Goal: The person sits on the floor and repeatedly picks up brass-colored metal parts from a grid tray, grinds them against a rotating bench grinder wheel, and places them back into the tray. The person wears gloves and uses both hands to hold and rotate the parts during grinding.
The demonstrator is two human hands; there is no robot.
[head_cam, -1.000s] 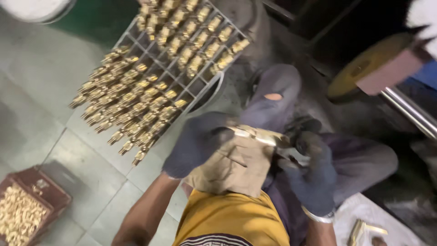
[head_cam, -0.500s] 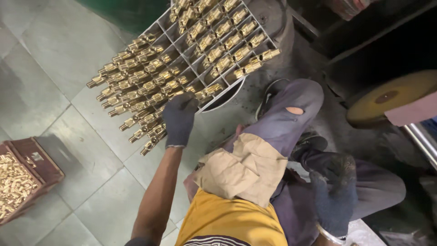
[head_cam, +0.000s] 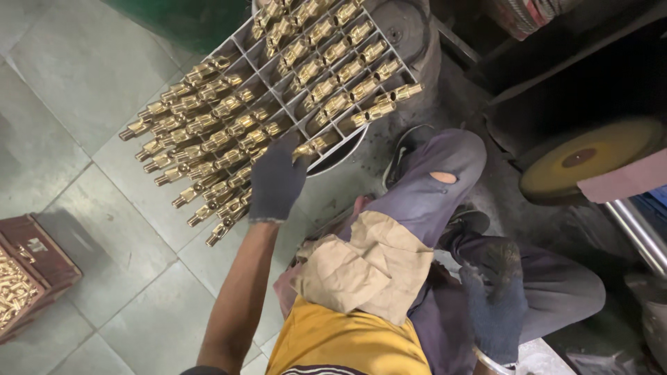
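My left hand [head_cam: 276, 182], in a dark glove, reaches out over a white grid rack [head_cam: 244, 54] packed with several brass fittings [head_cam: 326, 83]. Its fingers rest on the fittings at the rack's near edge; whether it grips one I cannot tell. My right hand [head_cam: 495, 305], also gloved, hangs low by my right thigh with fingers loosely curled and nothing visible in it. A tan cloth [head_cam: 372, 267] lies across my lap over purple-grey trousers.
A yellow buffing wheel [head_cam: 590, 163] sits at the right in a dark housing, a metal bar [head_cam: 636, 232] below it. A brown crate [head_cam: 31, 278] with small brass parts stands at the lower left on the grey tiled floor. The rack rests on a round drum [head_cam: 410, 35].
My left hand left my lap and reached out to the rack's near edge. My right hand dropped away from the lap to the right thigh. The small part held a second ago is gone.
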